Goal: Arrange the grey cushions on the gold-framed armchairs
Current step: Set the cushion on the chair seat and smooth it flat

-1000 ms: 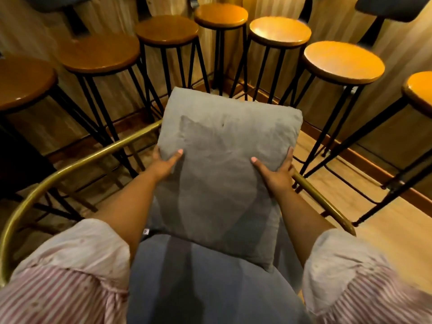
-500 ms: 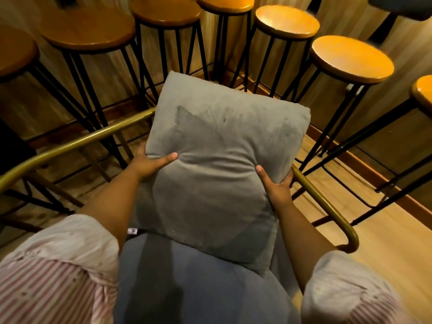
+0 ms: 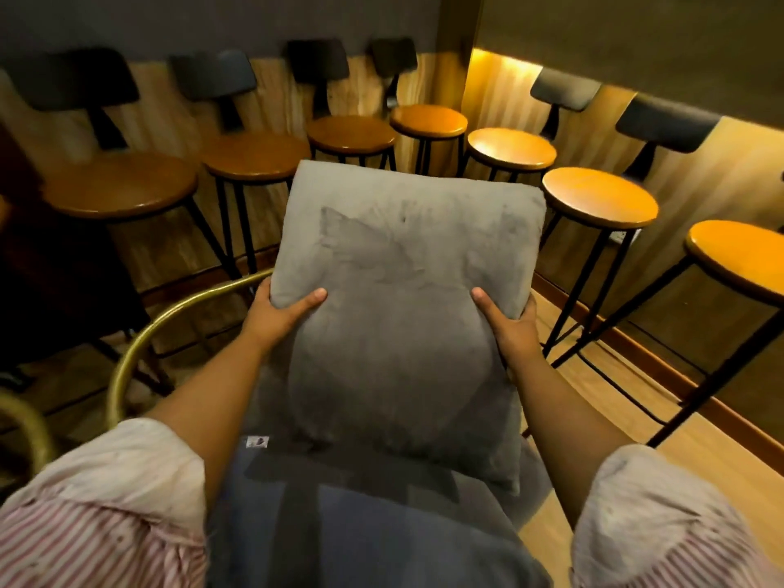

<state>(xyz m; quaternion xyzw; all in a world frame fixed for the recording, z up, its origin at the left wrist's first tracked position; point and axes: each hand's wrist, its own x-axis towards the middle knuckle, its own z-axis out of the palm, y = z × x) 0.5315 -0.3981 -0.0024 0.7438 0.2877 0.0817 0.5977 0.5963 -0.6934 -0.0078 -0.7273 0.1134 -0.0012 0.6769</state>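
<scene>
Since the earlier frame, the soft grey velvet cushion (image 3: 403,316) stands higher. Left hand (image 3: 275,316) and right hand (image 3: 511,328) clasp its side edges; apparently light, compressible.

Both arms reach forward, sleeves rolled to the elbows. The left hand (image 3: 275,318) and right hand (image 3: 511,328) clamp opposite edges of the cushion (image 3: 403,311), thumbs on its front face.

cushion: soft grey square cushion (image 3: 407,307) now raised higher, more upright | hands: left hand (image 3: 275,318) and right hand (image 3: 511,328) gripping lower on its sides than before
</scene>
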